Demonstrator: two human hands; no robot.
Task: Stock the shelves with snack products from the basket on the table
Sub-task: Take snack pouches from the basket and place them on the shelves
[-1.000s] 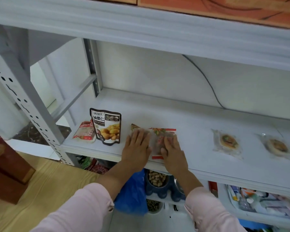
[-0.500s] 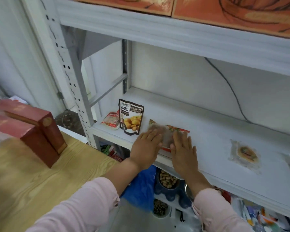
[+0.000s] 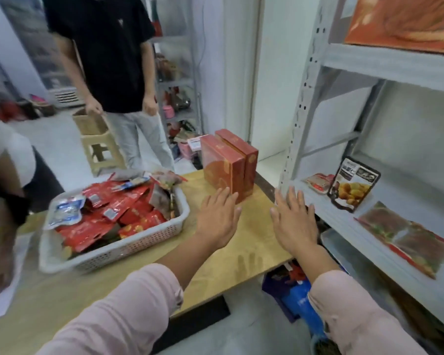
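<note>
A white plastic basket (image 3: 139, 242) full of red and blue snack packets (image 3: 108, 213) stands on the wooden table (image 3: 241, 257) at the left. My left hand (image 3: 218, 219) hovers flat over the table just right of the basket, holding nothing. My right hand (image 3: 295, 221) is flat too, empty, above the table's right edge beside the grey shelf (image 3: 344, 221). On the shelf lie a clear red-edged snack bag (image 3: 405, 239), an upright black chestnut pouch (image 3: 351, 185) and a small red packet (image 3: 318, 181).
Two red boxes (image 3: 228, 162) stand upright at the table's far end. A person in a black shirt (image 3: 105, 60) stands beyond the table beside a stool (image 3: 100, 147). Another person's arm (image 3: 0, 213) is at the left edge. Blue bags (image 3: 303, 303) lie under the shelf.
Both hands let go of the clear snack bag on the shelf and drew back left over the table. My view swung left, bringing the basket and the people into sight.
</note>
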